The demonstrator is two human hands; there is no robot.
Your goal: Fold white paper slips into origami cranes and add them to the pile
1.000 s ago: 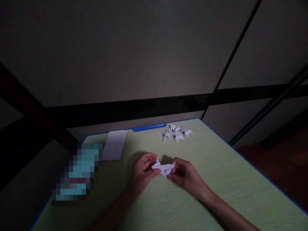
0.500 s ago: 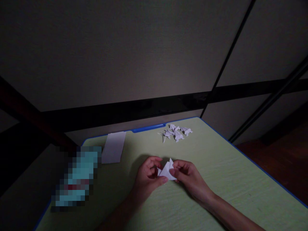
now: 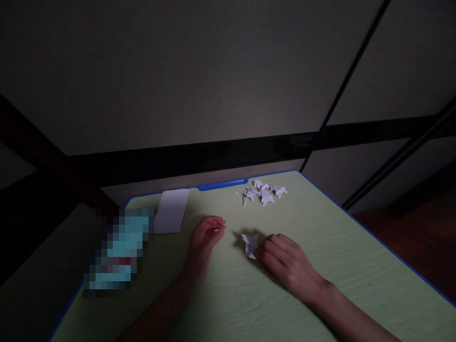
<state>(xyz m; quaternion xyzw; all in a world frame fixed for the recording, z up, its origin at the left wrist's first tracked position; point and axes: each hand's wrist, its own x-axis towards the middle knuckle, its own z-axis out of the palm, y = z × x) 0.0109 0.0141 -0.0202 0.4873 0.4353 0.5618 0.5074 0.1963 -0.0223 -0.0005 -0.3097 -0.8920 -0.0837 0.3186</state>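
Note:
A small white folded paper piece (image 3: pixel 250 243) lies on the green table (image 3: pixel 320 247) in dim light. My right hand (image 3: pixel 285 263) rests low on the table just right of it, fingers curled, fingertips pinching its right edge. My left hand (image 3: pixel 206 235) hovers a short way left of the piece. Its fingers are loosely curved and apart, holding nothing and not touching the paper.
A heap of several finished folded paper figures (image 3: pixel 261 194) lies near the far edge. A white sheet of paper (image 3: pixel 171 210) sits at the far left, beside a blurred teal object (image 3: pixel 119 251). The table has a blue rim (image 3: pixel 223 183); a wall stands close behind and dark floor to the right.
Both hands held the folded piece up between them before. Now my left hand has let go and pulled left, and my right hand has brought the piece down onto the table.

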